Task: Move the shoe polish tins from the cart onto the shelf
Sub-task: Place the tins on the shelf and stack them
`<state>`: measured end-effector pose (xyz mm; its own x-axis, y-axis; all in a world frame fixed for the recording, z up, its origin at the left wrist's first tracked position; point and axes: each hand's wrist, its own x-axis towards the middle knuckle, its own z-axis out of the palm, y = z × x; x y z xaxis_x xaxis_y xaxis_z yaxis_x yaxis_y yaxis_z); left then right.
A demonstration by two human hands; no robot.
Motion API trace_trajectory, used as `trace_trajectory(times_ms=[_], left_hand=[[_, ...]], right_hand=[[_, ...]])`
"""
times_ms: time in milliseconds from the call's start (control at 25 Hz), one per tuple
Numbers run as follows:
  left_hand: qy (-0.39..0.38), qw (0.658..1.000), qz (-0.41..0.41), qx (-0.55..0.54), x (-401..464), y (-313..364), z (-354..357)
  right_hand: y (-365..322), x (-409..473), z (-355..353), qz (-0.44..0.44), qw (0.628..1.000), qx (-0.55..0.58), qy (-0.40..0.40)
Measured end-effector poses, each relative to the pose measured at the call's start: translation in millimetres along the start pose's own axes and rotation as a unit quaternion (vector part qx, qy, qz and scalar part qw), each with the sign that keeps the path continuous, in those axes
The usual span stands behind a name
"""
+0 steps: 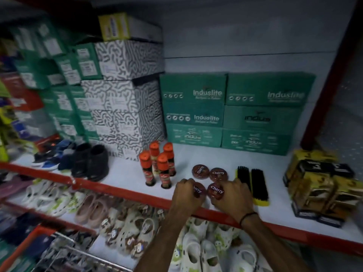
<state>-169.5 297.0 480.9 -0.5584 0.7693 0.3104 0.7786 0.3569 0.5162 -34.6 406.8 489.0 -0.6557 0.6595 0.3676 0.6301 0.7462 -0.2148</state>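
Observation:
Two round dark red Cherry polish tins (200, 171) (218, 174) lie flat on the white shelf (125, 173), side by side. Just in front of them, at the shelf's red front edge, my left hand (187, 195) is closed around a third tin (198, 191). My right hand (233, 197) grips a fourth tin (215, 191) beside it. Both held tins sit low over the shelf surface; I cannot tell whether they touch it. The wire cart (64, 252) shows at the bottom left, its contents blurred.
Several orange-capped polish bottles (157, 165) stand left of the tins. Two black brushes (252, 183) lie to the right, then yellow-black boxes (318, 185). Green Induslite boxes (225, 112) and patterned boxes (125, 99) stack behind. Black shoes (92, 161) sit far left. Clogs fill the lower shelf (125, 228).

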Motion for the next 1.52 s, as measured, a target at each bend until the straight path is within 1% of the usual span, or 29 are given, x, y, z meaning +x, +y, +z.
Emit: trace_trajectory(times_ms=[80, 200, 280, 320, 360, 440, 480, 560, 640, 800, 1160, 1320, 1520], left_hand=[[-0.024, 1.0, 0.011, 0.01, 9, -7, 6], [-0.031, 0.999, 0.021, 0.011, 24, -13, 6], [-0.035, 0.997, 0.06, 0.019, 41, -12, 3], [-0.047, 0.994, 0.083, 0.047, 47, -12, 0], [-0.067, 0.989, 0.102, 0.08, 57, -10, 1], [-0.117, 0.977, 0.107, 0.145, 66, -7, 0], [-0.128, 0.972, 0.11, 0.161, 67, -5, 2], [-0.123, 0.968, 0.12, 0.181, 64, -7, 7], [-0.109, 0.97, 0.117, 0.184, 62, -9, 10], [-0.097, 0.973, 0.112, 0.178, 64, -9, 12], [-0.097, 0.975, 0.102, 0.173, 70, -11, 16], [-0.099, 0.972, 0.1, 0.189, 72, -12, 19], [-0.118, 0.969, 0.094, 0.198, 72, -10, 15]], right_hand=[[6, 7, 7, -0.009, 1.0, -0.028, -0.008], [11, 17, 7, -0.026, 0.999, -0.038, 0.001], [14, 27, 2, -0.04, 0.999, -0.013, 0.023], [14, 32, 1, -0.047, 0.999, -0.012, 0.018], [17, 42, 2, -0.05, 0.998, -0.028, -0.001], [18, 53, 6, -0.068, 0.993, -0.072, -0.067], [19, 55, 9, -0.081, 0.989, -0.085, -0.094], [21, 54, 15, -0.103, 0.984, -0.094, -0.108], [23, 53, 17, -0.116, 0.984, -0.101, -0.093], [23, 57, 15, -0.118, 0.982, -0.106, -0.099], [28, 61, 18, -0.127, 0.98, -0.117, -0.102], [25, 60, 13, -0.119, 0.98, -0.11, -0.114], [25, 61, 12, -0.115, 0.98, -0.106, -0.124]])
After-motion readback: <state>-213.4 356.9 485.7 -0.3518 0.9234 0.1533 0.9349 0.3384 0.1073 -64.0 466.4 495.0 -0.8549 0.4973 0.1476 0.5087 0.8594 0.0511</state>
